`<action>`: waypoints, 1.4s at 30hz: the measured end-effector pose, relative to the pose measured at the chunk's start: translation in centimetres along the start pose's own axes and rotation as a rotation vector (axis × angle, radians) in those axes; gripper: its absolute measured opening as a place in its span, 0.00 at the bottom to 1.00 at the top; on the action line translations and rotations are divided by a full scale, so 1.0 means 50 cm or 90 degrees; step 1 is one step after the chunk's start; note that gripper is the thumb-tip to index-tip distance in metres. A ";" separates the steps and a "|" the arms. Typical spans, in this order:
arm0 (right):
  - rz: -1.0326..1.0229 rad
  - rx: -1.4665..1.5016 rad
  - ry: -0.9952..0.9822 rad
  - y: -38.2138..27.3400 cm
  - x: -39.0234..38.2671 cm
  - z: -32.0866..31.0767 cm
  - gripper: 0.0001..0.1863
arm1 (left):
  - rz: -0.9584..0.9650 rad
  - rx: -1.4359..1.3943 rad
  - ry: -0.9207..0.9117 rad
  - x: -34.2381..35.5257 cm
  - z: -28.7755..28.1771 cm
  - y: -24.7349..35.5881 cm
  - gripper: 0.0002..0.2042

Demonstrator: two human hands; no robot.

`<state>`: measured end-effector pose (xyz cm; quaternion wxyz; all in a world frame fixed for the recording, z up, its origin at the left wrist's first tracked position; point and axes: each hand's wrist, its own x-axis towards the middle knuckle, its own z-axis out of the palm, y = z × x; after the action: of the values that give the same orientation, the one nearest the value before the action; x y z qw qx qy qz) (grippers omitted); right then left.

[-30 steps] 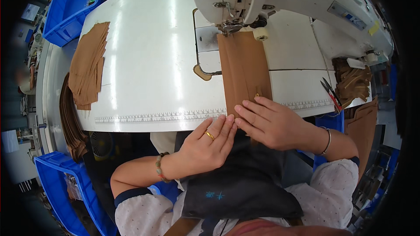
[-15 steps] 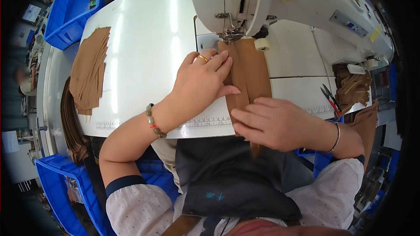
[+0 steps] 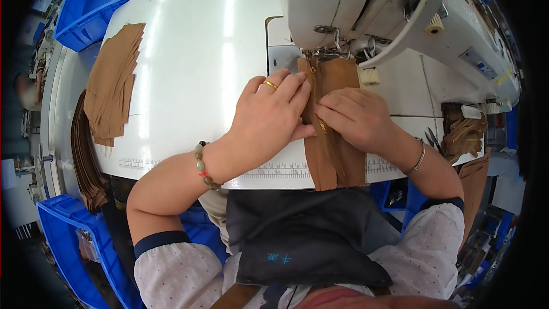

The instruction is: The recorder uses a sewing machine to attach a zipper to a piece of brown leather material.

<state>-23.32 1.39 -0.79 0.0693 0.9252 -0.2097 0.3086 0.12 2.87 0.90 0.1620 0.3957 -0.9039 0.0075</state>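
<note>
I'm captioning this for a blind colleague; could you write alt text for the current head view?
A person's left hand and right hand work at a brown fabric piece with a gold-toothed zipper, beneath a white sewing machine. More brown pieces lie fanned at the left of the white table.

Worktop (image 3: 189,91): white and glossy before you, a ruler strip (image 3: 280,170) along your edge
Light: pale streaks (image 3: 230,17) gleam left of its middle
Far left: a blue bin (image 3: 94,0)
Near left: your second bin (image 3: 62,240), also blue
Beyond: a blurred person (image 3: 26,91)
</note>
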 end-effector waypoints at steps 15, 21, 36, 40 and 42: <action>0.200 0.047 -0.097 0.002 0.010 -0.006 0.24 | -0.008 -0.009 -0.031 0.001 0.005 0.007 0.41; 0.200 0.085 -0.128 0.009 0.003 0.003 0.26 | 0.000 0.015 -0.040 -0.002 0.000 0.013 0.40; 0.147 0.041 -0.128 0.009 0.004 -0.001 0.25 | -0.022 -0.016 -0.023 0.000 0.001 0.000 0.34; 0.129 0.016 -0.130 0.012 0.008 -0.002 0.22 | -0.038 -0.111 0.093 0.025 0.018 -0.054 0.25; 0.107 0.009 -0.111 0.011 0.013 0.000 0.21 | -0.046 -0.072 0.082 0.043 0.034 -0.079 0.24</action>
<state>-23.10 0.71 -0.39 0.0181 0.9282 -0.2892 0.2334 1.11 -1.65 -0.51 0.2422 0.4172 -0.8756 -0.0241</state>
